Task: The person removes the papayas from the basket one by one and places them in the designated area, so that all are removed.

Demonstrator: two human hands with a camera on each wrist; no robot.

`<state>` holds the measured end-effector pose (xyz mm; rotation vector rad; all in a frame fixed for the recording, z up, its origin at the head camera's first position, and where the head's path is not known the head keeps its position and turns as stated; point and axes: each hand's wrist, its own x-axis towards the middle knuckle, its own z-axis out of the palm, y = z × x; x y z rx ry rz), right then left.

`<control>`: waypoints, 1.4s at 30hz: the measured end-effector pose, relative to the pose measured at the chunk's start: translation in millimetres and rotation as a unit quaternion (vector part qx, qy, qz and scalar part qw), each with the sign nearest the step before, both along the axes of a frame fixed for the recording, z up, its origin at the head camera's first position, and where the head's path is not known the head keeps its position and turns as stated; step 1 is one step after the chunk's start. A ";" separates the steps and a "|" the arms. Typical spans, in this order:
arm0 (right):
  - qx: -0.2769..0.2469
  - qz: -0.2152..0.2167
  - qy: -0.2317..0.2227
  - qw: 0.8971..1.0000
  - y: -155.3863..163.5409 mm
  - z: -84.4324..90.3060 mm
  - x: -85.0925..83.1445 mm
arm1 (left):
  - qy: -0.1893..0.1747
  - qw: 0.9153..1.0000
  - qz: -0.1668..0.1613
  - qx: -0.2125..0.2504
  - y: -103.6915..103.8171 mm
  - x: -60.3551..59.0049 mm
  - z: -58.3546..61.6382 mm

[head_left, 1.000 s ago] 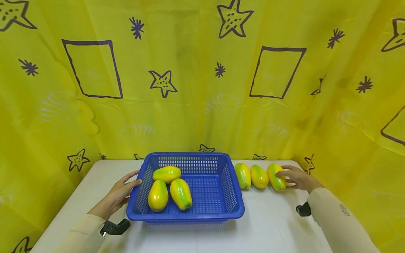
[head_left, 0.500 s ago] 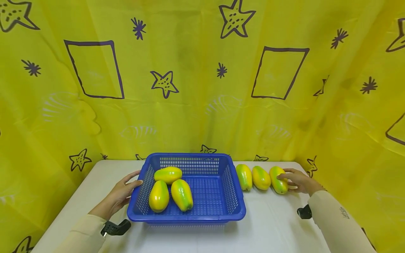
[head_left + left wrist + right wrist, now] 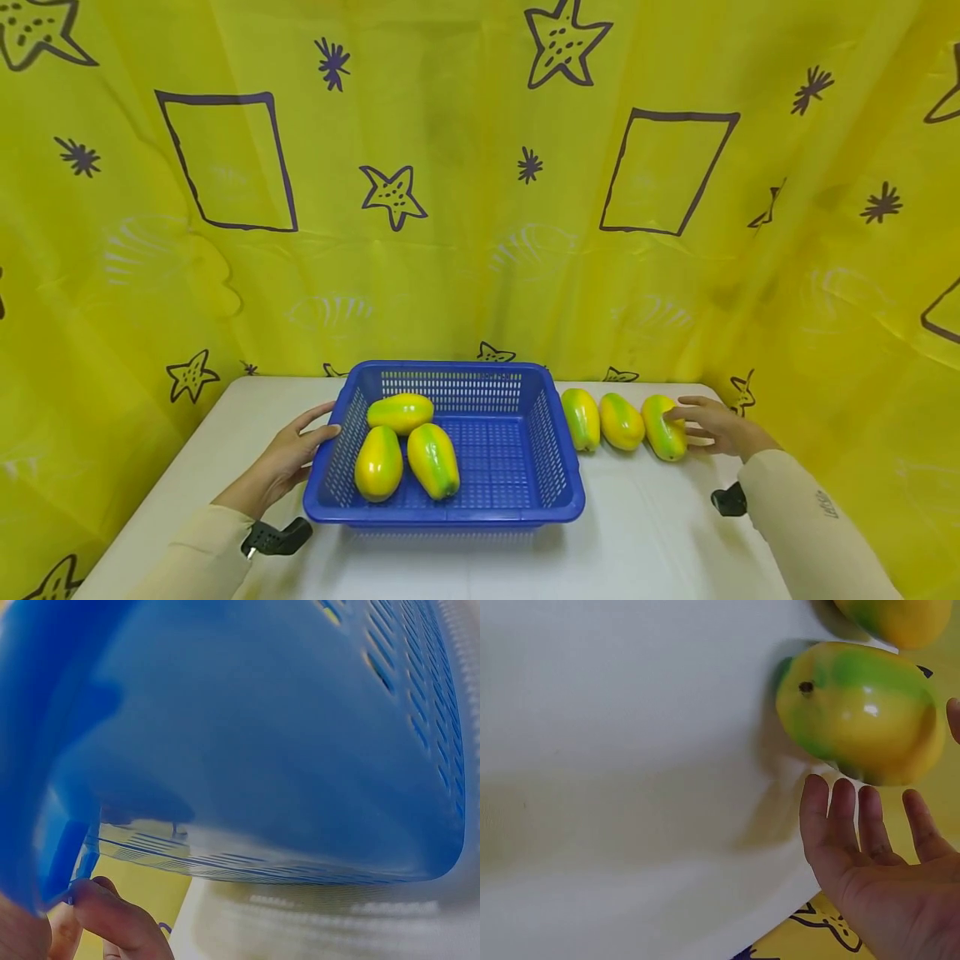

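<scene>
Right hand (image 3: 712, 427) at the end papaya (image 3: 664, 438), fingers straight and spread beside it, nothing gripped.
Left hand (image 3: 288, 457) flat on the left wall of the blue basket (image 3: 558, 467), fingers relaxed, steadying only. Three papayas already in the basket, three in a row on the white table (image 3: 645, 533) to its right. Best to wrap round the middle of the fruit, lift clear of its neighbour (image 3: 621, 422), keep the basket braced.

Basket (image 3: 558, 467) wall stands between papayas (image 3: 621, 422) and basket floor.
</scene>
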<state>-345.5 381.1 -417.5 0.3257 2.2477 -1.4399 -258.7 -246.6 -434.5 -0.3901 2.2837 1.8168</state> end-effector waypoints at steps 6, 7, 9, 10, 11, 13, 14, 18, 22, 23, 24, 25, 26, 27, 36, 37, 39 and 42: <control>0.018 0.016 0.009 1.000 6.3 8.0 0.0 | 0.001 1.000 -0.005 -0.005 0.2 0.2 0.0; 0.025 0.021 0.011 0.999 6.8 10.2 -0.3 | 0.000 1.000 -0.005 -0.006 0.1 0.1 -0.2; 0.041 0.037 0.020 0.998 5.7 17.2 -1.0 | -0.001 1.000 -0.005 -0.005 -0.6 0.3 -0.9; 0.047 0.045 0.026 0.998 3.9 21.0 -1.4 | -0.001 1.000 -0.005 -0.005 -1.0 0.6 -0.9; 0.053 0.056 0.035 0.996 0.9 25.0 -1.8 | -0.002 1.000 -0.005 -0.005 -1.6 0.8 -0.9; 0.053 0.072 0.054 0.995 -7.8 33.0 -3.0 | -0.002 1.000 -0.006 -0.005 -3.2 1.4 -0.8; 0.052 0.078 0.065 0.994 -13.7 36.7 -3.3 | -0.001 1.000 -0.007 -0.005 -4.0 1.7 -0.5; 0.043 0.091 0.099 0.990 -40.3 48.8 -3.4 | -0.001 1.000 -0.009 -0.003 -6.8 2.2 0.6; 0.032 0.088 0.130 0.987 -66.6 57.6 -2.5 | 0.001 1.000 -0.010 -0.001 -8.3 1.9 1.1; 0.028 0.085 0.137 0.987 -73.0 59.2 -2.1 | 0.002 1.000 -0.009 0.000 -8.6 1.8 1.1; 0.025 0.082 0.144 0.986 -79.1 60.5 -1.6 | 0.002 1.000 -0.009 -0.001 -8.9 1.6 1.1; 0.023 0.081 0.150 0.985 -84.7 61.3 -1.2 | 0.003 1.000 -0.009 -0.001 -9.1 1.4 1.2; 0.020 0.079 0.155 0.985 -90.2 61.7 -0.5 | 0.003 1.000 -0.010 -0.002 -9.2 1.2 1.4; 0.019 0.079 0.159 0.984 -95.1 61.9 0.6 | 0.003 1.000 -0.010 0.000 -9.0 0.8 1.7; -0.016 0.085 0.182 0.979 -140.9 57.7 16.9 | 0.007 1.000 -0.020 0.023 -2.9 -2.3 2.0; -0.020 0.089 0.184 0.979 -147.1 57.4 18.8 | 0.008 0.999 -0.020 0.025 -2.7 -2.1 1.9; -0.028 0.094 0.186 0.978 -159.7 56.6 23.0 | 0.007 0.999 -0.019 0.028 -2.5 -1.8 2.0; -0.037 0.093 0.183 0.978 -177.6 54.4 28.6 | 0.005 0.999 -0.017 0.029 -2.1 -1.8 1.7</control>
